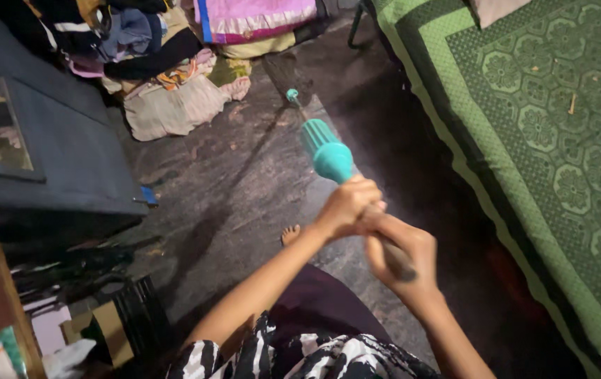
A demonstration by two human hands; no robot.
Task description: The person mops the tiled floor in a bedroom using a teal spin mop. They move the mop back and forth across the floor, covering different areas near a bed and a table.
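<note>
A broom with a teal collar is clasped near its top by 2 closed hands, left above right, angled down over the floor beside the bed for reach.

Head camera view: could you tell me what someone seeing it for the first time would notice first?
Most striking is the teal-handled broom at the centre, gripped by both hands: the left hand higher on the stick, the right hand just below it. To the right lies a green patterned bedspread, and at the top left a pile of clothes sits on the dark floor.
</note>
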